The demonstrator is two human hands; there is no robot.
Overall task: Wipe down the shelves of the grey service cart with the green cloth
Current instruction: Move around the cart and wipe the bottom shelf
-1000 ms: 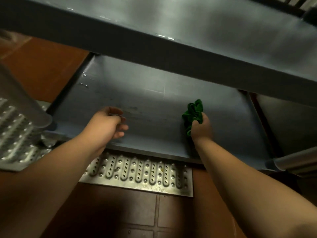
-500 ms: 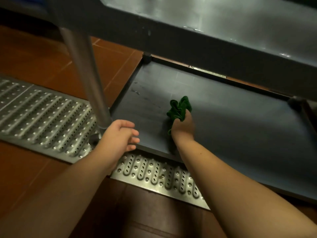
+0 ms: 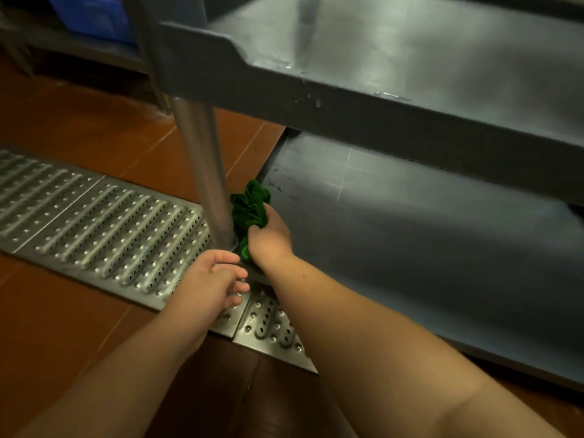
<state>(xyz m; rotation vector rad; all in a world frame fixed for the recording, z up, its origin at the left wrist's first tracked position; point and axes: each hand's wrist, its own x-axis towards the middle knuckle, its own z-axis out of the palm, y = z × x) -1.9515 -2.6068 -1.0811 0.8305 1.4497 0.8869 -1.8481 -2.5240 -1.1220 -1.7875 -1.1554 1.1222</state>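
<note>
Reddish-brown tiled floor (image 3: 63, 336) all around, dim light, looking down under a grey service cart (image 3: 395, 128).

Green cloth (image 3: 249, 207) bunched up at the near-left corner of the bottom shelf (image 3: 410, 235), jammed right against the metal leg (image 3: 202, 172). Right hand (image 3: 268, 238) wrapped around it, fingers curled into the folds, knuckles up, pressing it down on the shelf. Left hand (image 3: 211, 279) just beside, lower, at the shelf's corner edge near the foot of the leg; fingers loosely curled, gripping nothing as far as visible, though can't tell if the tips touch the corner.

Edges and room: bottom shelf flat and wide, stretching off right and back, some scuffs and pale marks near the left rim. Upper shelf (image 3: 410, 58) hanging low over it with a raised lip, shiny wet-looking streaks on top, so tight headroom toward the back. Perforated steel drain grate (image 3: 104, 222) running along the floor left of the cart and under the front corner.

Containers: only a blue crate (image 3: 91, 14) far up top left, blurry, contents not visible.
</note>
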